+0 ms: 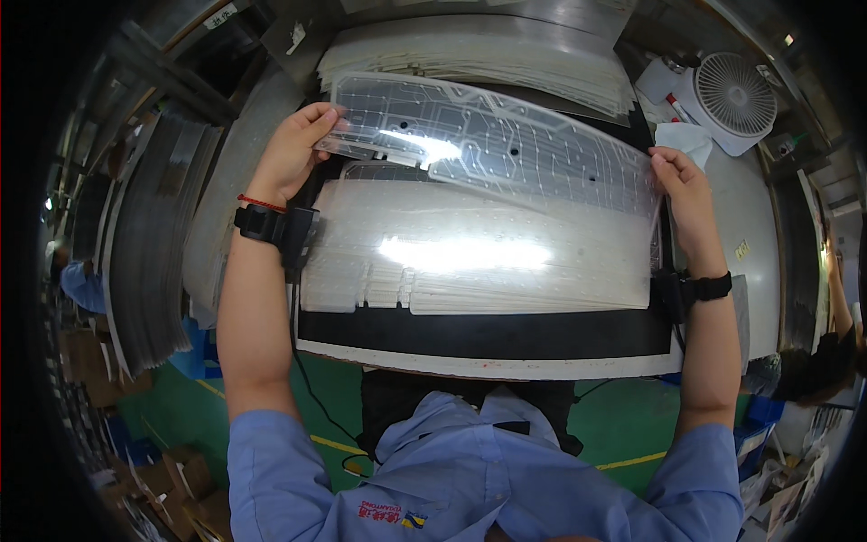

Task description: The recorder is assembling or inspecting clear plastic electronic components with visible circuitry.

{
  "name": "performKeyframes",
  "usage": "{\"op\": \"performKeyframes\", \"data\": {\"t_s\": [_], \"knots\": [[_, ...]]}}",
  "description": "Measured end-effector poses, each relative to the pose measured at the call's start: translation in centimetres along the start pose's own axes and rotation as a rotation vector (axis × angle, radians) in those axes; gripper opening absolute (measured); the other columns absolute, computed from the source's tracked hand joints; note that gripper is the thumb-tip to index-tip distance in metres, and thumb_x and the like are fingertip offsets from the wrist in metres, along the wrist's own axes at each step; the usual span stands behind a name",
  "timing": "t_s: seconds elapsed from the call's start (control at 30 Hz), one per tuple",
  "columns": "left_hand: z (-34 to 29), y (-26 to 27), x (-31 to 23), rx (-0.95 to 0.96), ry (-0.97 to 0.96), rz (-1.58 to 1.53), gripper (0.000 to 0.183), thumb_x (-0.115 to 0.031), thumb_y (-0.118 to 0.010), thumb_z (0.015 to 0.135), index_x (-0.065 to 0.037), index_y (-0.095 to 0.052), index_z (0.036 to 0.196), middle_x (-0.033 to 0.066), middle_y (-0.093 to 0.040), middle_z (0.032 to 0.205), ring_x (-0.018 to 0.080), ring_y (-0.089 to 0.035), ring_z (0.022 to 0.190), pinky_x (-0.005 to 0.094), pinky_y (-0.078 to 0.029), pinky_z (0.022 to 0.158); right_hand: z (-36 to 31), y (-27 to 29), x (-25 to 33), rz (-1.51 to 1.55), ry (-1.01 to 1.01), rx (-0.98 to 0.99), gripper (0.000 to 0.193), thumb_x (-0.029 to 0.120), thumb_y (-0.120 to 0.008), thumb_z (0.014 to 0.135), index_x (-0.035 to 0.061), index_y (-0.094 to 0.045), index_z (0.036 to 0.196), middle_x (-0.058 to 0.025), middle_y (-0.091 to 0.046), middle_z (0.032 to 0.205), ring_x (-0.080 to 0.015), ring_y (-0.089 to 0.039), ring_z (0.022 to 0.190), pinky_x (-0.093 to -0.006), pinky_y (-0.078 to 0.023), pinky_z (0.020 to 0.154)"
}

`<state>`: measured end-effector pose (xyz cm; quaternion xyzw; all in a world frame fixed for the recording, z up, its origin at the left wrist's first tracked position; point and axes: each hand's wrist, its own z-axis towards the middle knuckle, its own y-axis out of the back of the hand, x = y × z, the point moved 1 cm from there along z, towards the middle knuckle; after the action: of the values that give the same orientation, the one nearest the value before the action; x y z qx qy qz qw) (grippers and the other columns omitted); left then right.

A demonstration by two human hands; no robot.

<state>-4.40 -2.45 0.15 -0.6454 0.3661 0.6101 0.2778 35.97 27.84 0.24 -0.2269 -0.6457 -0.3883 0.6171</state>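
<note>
A clear, flexible plastic sheet printed with circuit-like lines [542,149] is stretched between my hands, tilted, its surface catching the light. My left hand [293,149] pinches its left edge between thumb and fingers. At the right edge, my right hand [684,185] grips the sheet's corner. Below it lies a fanned stack of similar translucent sheets [488,285], with small notches along the near edge. The stack rests on a black mat [506,334] on the table.
Another stack of sheets [470,45] lies at the back. A white fan [736,95], a white cloth [684,144] and a red-capped marker [675,104] are at the back right. Tall piles of sheets [153,235] stand at the left. Cables hang from my wristbands.
</note>
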Motion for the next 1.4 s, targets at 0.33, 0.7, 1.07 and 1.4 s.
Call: {"op": "performKeyframes", "data": {"t_s": [0.33, 0.7, 1.07, 1.4], "knots": [[0.5, 0.3, 0.5, -0.057, 0.01, -0.052, 0.023, -0.025, -0.05, 0.1, -0.007, -0.061, 0.111, -0.0019, -0.064, 0.094, 0.0061, -0.058, 0.081, 0.0218, -0.046, 0.073, 0.2, 0.4, -0.2, 0.19, -0.019, -0.007, 0.02, 0.023, -0.055, 0.098, 0.0059, -0.066, 0.097, 0.005, -0.061, 0.08, -0.0046, -0.053, 0.07, -0.0208, -0.042, 0.068], [0.1, 0.0, 0.0, -0.08, -0.005, -0.063, 0.022, -0.024, -0.051, 0.099, -0.008, -0.064, 0.108, -0.0068, -0.058, 0.081, 0.0026, -0.048, 0.069, 0.0182, -0.035, 0.062, -0.1, 0.6, 0.5, 0.129, 0.051, -0.034, 0.019, 0.02, -0.057, 0.097, 0.0039, -0.066, 0.097, 0.0073, -0.055, 0.072, -0.0021, -0.044, 0.063, -0.0187, -0.035, 0.059], [-0.2, 0.3, -0.7, -0.072, -0.138, -0.234, 0.025, -0.022, -0.051, 0.099, -0.003, -0.059, 0.114, 0.003, -0.065, 0.093, 0.0057, -0.058, 0.074, 0.0197, -0.046, 0.062, -0.6, 0.4, 2.2, 0.332, 0.066, -0.085, 0.021, 0.019, -0.052, 0.099, 0.0018, -0.06, 0.107, -0.0071, -0.069, 0.085, -0.0088, -0.062, 0.068, -0.0194, -0.045, 0.06], [0.1, -0.3, -0.5, -0.054, -0.084, -0.091, 0.029, -0.018, -0.053, 0.098, -0.002, -0.057, 0.123, 0.0042, -0.066, 0.104, 0.0085, -0.063, 0.086, 0.022, -0.052, 0.075, 0.3, 0.9, 0.3, 0.229, 0.098, -0.101, 0.021, 0.014, -0.057, 0.096, 0.0003, -0.059, 0.112, -0.005, -0.069, 0.088, -0.0102, -0.064, 0.07, -0.0195, -0.047, 0.06]]}}
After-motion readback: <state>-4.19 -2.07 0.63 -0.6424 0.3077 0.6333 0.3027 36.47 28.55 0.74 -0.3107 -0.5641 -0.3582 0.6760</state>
